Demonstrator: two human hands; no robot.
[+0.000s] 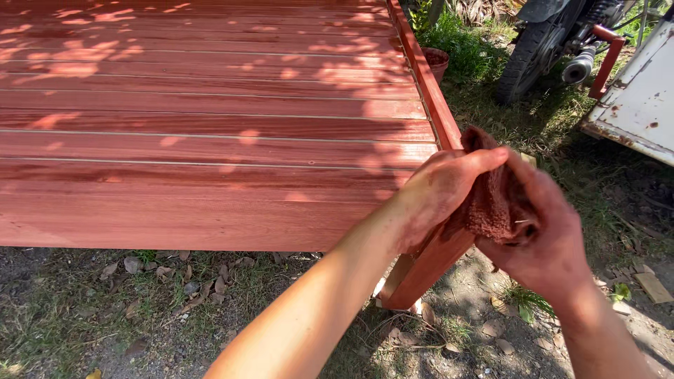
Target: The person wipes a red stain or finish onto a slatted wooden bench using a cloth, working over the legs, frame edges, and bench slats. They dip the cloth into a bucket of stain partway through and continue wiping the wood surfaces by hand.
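**Both hands on a stained rag**

The left hand [439, 193] and the right hand [544, 235] are closed together around a reddish rag [491, 200], just above the corner of the red slatted table [210, 133]. A motorbike wheel [526, 56] stands on grass behind

Both hands meet at the right corner of a big slatted wood panel [210, 133], stained reddish-brown w/ dappled sun on it. Left hand [439, 193] and right hand [544, 235] both grip a stain-soaked rag [491, 200], bunched between them, fingers smeared red. Rag sits just above the panel's side rail [428, 84]. Ground below is dirt, grass, dry leaves. Behind, by the rail's far end, a small reddish pot [437, 62]; further right a motorbike wheel [526, 56] & a rusty white metal sheet [642, 91].
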